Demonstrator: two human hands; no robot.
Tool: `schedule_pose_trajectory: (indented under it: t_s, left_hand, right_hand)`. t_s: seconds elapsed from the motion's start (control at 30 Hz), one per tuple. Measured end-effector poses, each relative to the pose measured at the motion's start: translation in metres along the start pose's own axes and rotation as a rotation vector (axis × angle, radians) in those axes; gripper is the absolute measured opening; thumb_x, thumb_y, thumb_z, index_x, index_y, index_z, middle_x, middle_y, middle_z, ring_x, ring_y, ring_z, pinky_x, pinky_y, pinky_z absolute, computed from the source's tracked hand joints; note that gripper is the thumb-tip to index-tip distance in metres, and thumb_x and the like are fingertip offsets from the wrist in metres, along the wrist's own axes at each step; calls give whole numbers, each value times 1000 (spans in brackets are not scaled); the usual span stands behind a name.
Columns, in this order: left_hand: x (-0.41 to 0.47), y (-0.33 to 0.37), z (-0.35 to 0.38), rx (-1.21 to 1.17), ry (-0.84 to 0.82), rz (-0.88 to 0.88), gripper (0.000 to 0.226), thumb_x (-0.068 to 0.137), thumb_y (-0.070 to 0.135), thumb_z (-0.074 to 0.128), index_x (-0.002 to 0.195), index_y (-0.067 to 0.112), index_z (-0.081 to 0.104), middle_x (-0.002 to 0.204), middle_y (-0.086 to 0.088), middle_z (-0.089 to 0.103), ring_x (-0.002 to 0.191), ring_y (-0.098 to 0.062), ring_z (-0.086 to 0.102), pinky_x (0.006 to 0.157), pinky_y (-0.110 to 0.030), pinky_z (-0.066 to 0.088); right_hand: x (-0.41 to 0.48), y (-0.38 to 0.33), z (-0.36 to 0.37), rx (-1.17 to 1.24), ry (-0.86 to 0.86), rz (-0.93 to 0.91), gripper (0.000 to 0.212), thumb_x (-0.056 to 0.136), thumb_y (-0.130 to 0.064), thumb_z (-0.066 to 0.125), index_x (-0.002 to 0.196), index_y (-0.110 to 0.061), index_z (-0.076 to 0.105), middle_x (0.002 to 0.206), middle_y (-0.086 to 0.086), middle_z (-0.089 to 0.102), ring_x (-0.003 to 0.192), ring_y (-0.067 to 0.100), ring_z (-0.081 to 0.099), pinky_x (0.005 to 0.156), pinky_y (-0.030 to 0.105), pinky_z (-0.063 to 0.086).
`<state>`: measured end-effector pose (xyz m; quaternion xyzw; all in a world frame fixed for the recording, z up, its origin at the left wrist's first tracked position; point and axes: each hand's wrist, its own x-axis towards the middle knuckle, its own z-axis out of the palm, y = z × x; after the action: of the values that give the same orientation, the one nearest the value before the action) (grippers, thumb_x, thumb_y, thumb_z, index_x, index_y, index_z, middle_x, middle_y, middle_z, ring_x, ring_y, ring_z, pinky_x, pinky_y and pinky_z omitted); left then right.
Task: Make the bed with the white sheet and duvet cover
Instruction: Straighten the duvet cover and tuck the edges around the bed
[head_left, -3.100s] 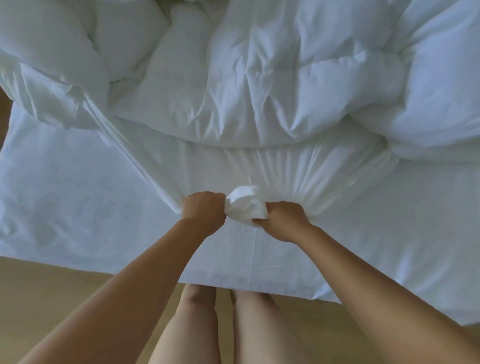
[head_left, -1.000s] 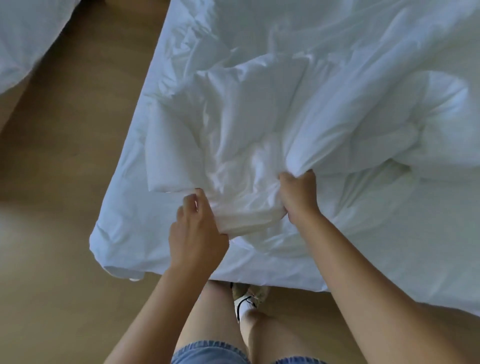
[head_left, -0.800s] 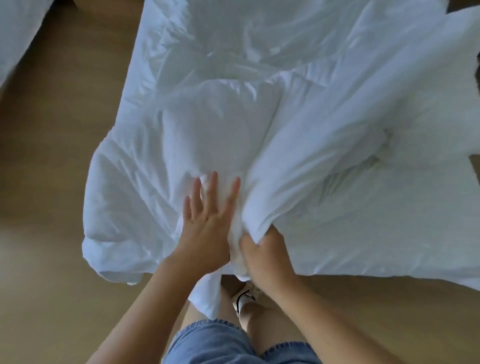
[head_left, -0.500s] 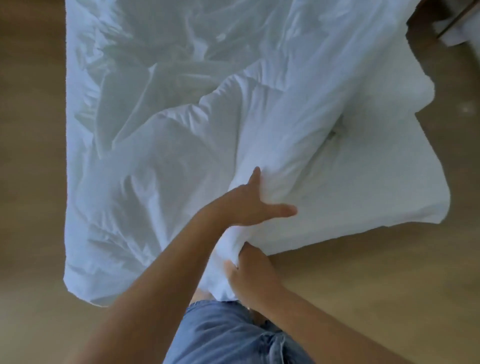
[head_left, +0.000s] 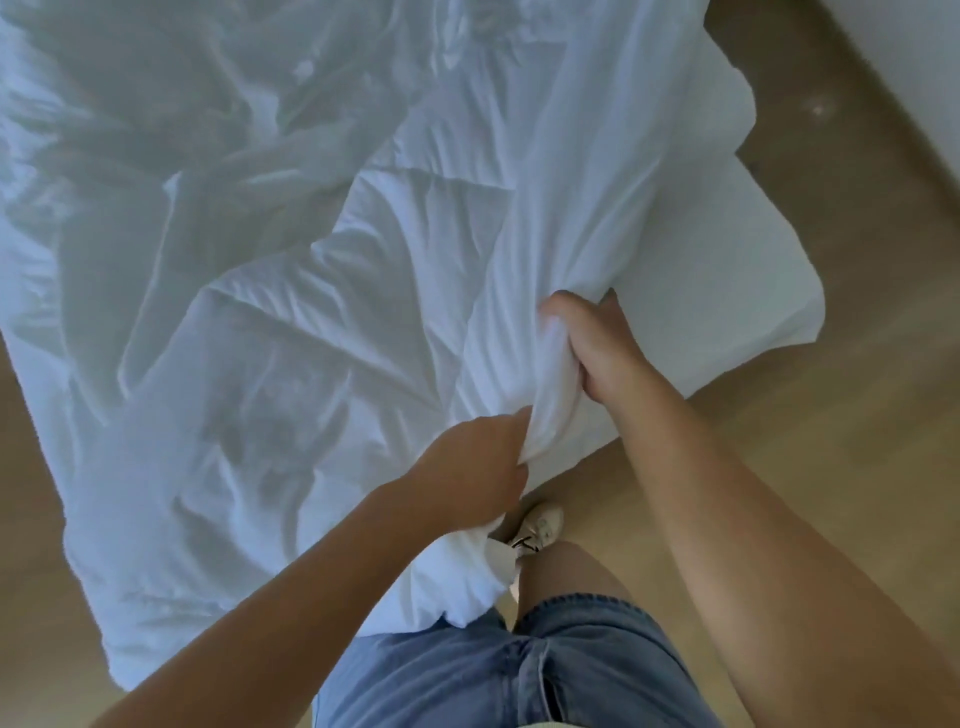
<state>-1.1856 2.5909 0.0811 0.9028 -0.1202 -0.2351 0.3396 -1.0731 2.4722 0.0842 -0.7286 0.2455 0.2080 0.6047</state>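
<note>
The left hand (head_left: 480, 457) is clenched around a twisted bunch of the white duvet cover (head_left: 545, 234), right at the near edge of the bed (head_left: 779, 332). Just beyond it, the right hand (head_left: 592, 343) grips the same gathered ridge a little further up, fingers curled over the fold. From the two hands the bunched cloth runs away across the bed towards its far side. Left of that ridge the duvet cover lies spread and deeply creased over most of the bed, and a lump of it spills over the near edge against the denim shorts (head_left: 519, 670). Right of the right hand, the white sheet (head_left: 753, 280) covers the near right corner of the bed (flat there, barely wrinkled). A wooden floor (head_left: 831, 467) surrounds the bed, with a pale shoe (head_left: 540, 525) on it just below the left hand.
</note>
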Motion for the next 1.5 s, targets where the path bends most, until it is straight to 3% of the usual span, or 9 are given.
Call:
schedule_pose_trajectory:
  t_s: [0.2, 0.3, 0.47, 0.63, 0.73, 0.9, 1.07, 1.3, 1.5]
  left_hand:
    - [50, 12, -34, -497, 279, -234, 76, 62, 73, 66, 123, 31, 46, 123, 4, 50, 110, -13, 53, 88, -25, 40]
    - [121, 36, -30, -396, 220, -359, 121, 58, 74, 67, 149, 31, 0, 144, -12, 33, 127, -29, 41, 99, -38, 36]
    - [186, 65, 29, 28, 23, -263, 73, 89, 17, 49, 151, 22, 11, 112, -14, 62, 98, -29, 58, 77, -30, 41]
    - [172, 112, 92, 84, -314, -59, 50, 93, 19, 43, 142, 25, 37, 126, -7, 57, 113, -27, 54, 89, -33, 41]
    - [159, 139, 115, 185, -440, -9, 39, 95, 26, 42, 134, 22, 43, 120, -5, 55, 110, -27, 53, 86, -30, 39]
    - [192, 131, 89, -22, -103, -272, 52, 89, 46, 56, 137, 28, 46, 124, 4, 53, 116, -15, 51, 93, -23, 37]
    - [254, 89, 37, 183, 415, -362, 81, 79, 45, 68, 146, 18, 30, 145, -12, 32, 134, -31, 28, 106, -46, 27]
    - [311, 52, 52, 282, -223, -436, 93, 85, 51, 58, 149, 39, -8, 143, -12, 38, 129, -32, 41, 105, -46, 34]
    - [332, 26, 2, 43, -230, -309, 73, 85, 45, 64, 147, 35, 27, 139, -5, 49, 126, -21, 46, 95, -26, 33]
  right_hand:
    - [-20, 25, -34, -584, 139, -320, 31, 88, -6, 46, 117, -8, 56, 98, 2, 61, 95, 23, 58, 77, 25, 43]
    - [-63, 64, -60, -787, -173, -279, 9, 87, -19, 48, 83, -13, 53, 69, -2, 52, 63, 16, 52, 58, 30, 42]
    - [-51, 58, -133, -563, -219, -269, 18, 83, -40, 57, 83, -23, 53, 75, -11, 53, 66, 5, 52, 59, 27, 44]
    - [76, 15, -211, -332, 136, -56, 92, 73, -59, 66, 145, -26, 18, 140, 1, 30, 125, 21, 39, 97, 39, 41]
    - [143, 7, -224, -316, 149, 155, 113, 68, -55, 73, 148, -31, -3, 146, 7, 23, 128, 29, 37, 90, 45, 48]
    - [173, 57, -225, -610, 107, 73, 17, 84, -1, 45, 97, -12, 46, 93, 7, 55, 78, 26, 55, 59, 29, 43]
    - [146, 106, -270, -676, 87, -36, 26, 77, 12, 38, 72, -13, 32, 63, 0, 33, 55, 18, 29, 39, 21, 20]
    - [125, 93, -272, -1107, -197, -131, 26, 85, -8, 44, 63, -17, 34, 60, -3, 37, 52, 14, 35, 46, 26, 22]
    - [186, 4, -212, -822, -9, -325, 18, 86, -13, 52, 100, -5, 60, 100, 5, 52, 91, 23, 53, 73, 25, 36]
